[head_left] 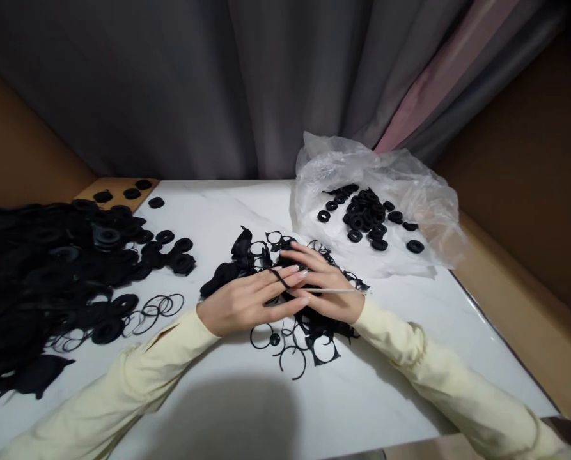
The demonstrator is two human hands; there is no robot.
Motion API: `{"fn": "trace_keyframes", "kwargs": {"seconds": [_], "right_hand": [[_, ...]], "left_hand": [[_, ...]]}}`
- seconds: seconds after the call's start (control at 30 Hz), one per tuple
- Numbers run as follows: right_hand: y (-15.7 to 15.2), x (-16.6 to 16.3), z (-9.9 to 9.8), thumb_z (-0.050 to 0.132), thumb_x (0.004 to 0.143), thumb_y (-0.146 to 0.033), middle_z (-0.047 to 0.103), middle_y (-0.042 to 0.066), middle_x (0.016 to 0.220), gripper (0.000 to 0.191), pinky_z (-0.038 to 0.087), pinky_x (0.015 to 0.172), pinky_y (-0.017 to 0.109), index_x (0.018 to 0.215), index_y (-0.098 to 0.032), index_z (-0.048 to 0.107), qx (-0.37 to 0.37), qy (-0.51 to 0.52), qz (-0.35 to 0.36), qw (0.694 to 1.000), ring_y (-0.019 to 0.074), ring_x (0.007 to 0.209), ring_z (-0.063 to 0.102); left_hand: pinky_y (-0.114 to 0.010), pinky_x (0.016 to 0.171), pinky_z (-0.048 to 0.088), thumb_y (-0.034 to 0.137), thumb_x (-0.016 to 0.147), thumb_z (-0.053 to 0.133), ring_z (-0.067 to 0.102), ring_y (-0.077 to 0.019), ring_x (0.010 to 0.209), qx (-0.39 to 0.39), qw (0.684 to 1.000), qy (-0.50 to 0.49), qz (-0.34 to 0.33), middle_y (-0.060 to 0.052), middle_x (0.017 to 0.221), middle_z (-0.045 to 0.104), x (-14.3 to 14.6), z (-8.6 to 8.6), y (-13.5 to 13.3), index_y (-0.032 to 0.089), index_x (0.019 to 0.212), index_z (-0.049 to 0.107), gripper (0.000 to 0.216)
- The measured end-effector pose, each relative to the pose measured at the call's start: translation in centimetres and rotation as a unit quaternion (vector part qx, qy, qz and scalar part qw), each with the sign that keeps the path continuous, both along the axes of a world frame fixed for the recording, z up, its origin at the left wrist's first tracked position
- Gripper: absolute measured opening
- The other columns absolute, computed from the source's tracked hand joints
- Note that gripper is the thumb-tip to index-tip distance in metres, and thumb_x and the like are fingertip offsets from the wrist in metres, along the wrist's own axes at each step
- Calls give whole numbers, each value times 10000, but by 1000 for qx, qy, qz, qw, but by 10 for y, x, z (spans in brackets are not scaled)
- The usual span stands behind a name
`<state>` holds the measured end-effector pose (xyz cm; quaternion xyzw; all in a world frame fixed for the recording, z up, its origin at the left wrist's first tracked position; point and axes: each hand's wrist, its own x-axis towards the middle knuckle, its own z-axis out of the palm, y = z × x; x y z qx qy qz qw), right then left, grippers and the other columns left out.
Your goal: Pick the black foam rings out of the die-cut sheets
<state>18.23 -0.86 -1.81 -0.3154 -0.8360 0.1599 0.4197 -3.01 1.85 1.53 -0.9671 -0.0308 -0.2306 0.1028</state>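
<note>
Since black scraps [316, 324] are crowded beneath left hand [251, 298] and right hand [327, 285], some could be swept toward 6 o'clock | fingers extended, overlapping; any pinch cannot be told

No readable text, labels, brands, numbers or signs anywhere in the head view.
</note>
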Motion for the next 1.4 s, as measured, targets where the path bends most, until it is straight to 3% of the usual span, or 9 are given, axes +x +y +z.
{"fn": "trace_keyframes", "kwargs": {"seconds": [0.13, 0.23, 0.5, 0.67, 0.77, 0.87, 1.0, 1.17, 1.4], "right_hand": [[13, -14, -4, 458, 893, -217, 671, 121, 1029, 169, 524, 847, 373, 931, -149, 608, 69, -13, 28, 997, 197, 1013, 606], [16, -18, -6, 445, 896, -167, 686, 84, 924, 156, 522, 745, 322, 870, -165, 600, 121, -45, -1, 992, 166, 858, 631], [3, -8, -7, 479, 888, -95, 682, 97, 1038, 135, 441, 631, 333, 861, -148, 599, 222, -133, -85, 962, 169, 738, 587], [0, -15, -11, 458, 884, -87, 686, 123, 1057, 174, 448, 602, 338, 834, -166, 605, 253, -96, -144, 952, 187, 746, 616], [-1, -18, -15, 472, 870, -82, 685, 133, 1060, 169, 478, 604, 339, 812, -169, 604, 250, -69, -146, 955, 195, 747, 627], [-3, -18, -18, 468, 873, -93, 669, 137, 1102, 170, 521, 652, 350, 845, -175, 614, 233, -47, -129, 963, 203, 803, 640], [-6, -17, -21, 471, 866, -91, 650, 146, 1141, 173, 555, 712, 369, 877, -172, 623, 228, -21, -121, 966, 220, 891, 645], [-5, -12, -26, 507, 841, -74, 633, 174, 1161, 143, 565, 759, 382, 886, -145, 623, 249, -12, -122, 961, 246, 974, 629], [-8, -1, -14, 454, 883, -112, 656, 171, 1112, 188, 562, 810, 376, 845, -149, 635, 143, -15, -121, 982, 224, 955, 644]], "left_hand": [[-444, 1002, 450, 30, 840, 497, 379, -257, 1302, -10, 999, 16, 36, -163, 1336, 499, -7, 0, 0, 185, 1280, 446, 469], [-529, 1037, 371, 37, 790, 520, 311, -327, 1329, -22, 994, 36, 103, -217, 1392, 406, -15, 3, -4, 121, 1331, 405, 559], [-400, 968, 477, 105, 806, 536, 516, -282, 1192, 50, 966, -51, 248, -215, 1237, 572, -20, 11, -33, 15, 1397, 269, 655], [-468, 925, 491, 189, 856, 457, 512, -341, 1184, 22, 929, 6, 368, -237, 1297, 512, -5, -5, -72, -2, 1318, 408, 502], [-400, 707, 571, 186, 871, 421, 662, -301, 942, 19, 936, 21, 350, -198, 1080, 667, -3, 2, -89, 31, 1190, 546, 375], [-327, 563, 549, 220, 874, 464, 677, -215, 667, -2, 944, -33, 329, -95, 803, 721, -2, 28, -83, 111, 1022, 635, 251], [-377, 828, 520, 323, 861, 535, 612, -238, 976, -135, 938, -76, 310, -106, 1060, 654, 3, 50, -41, 148, 1108, 585, 307], [-352, 823, 524, 466, 827, 570, 625, -197, 936, -354, 906, -29, 232, -74, 1045, 652, 13, 22, -2, 177, 1162, 541, 443], [-376, 813, 526, 379, 785, 649, 629, -206, 908, -359, 887, -148, 249, -79, 995, 656, 27, -14, -16, 166, 1092, 586, 379]]}}
